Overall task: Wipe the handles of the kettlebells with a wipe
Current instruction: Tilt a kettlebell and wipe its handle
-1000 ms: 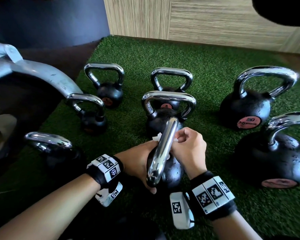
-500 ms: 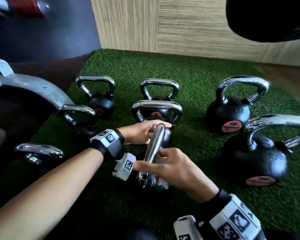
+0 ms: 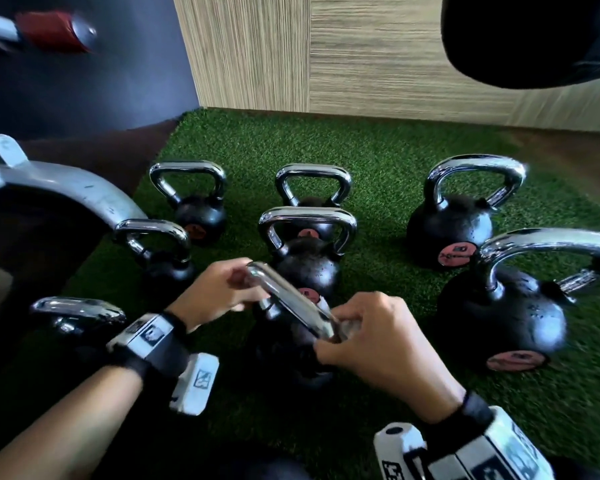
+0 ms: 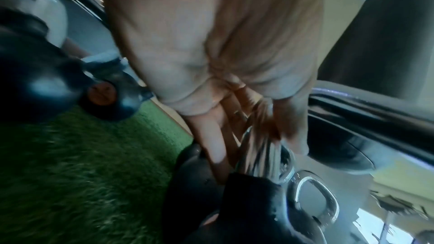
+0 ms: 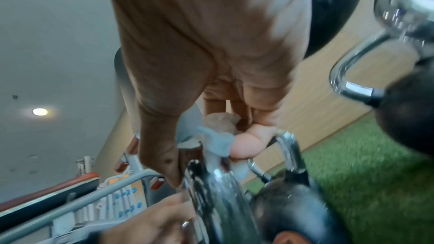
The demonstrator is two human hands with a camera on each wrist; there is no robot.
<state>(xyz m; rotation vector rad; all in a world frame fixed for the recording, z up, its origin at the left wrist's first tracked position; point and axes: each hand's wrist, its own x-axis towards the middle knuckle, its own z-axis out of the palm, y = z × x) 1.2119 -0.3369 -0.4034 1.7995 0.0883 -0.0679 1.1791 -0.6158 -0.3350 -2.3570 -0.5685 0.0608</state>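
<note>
head view, right hand [image 3: 378, 336] slid down handle [image 3: 291, 301], now tilted

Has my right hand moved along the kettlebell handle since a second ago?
Yes. The right hand went from the handle's far end, beside the upright kettlebell behind, to its near end, toward the person.
</note>
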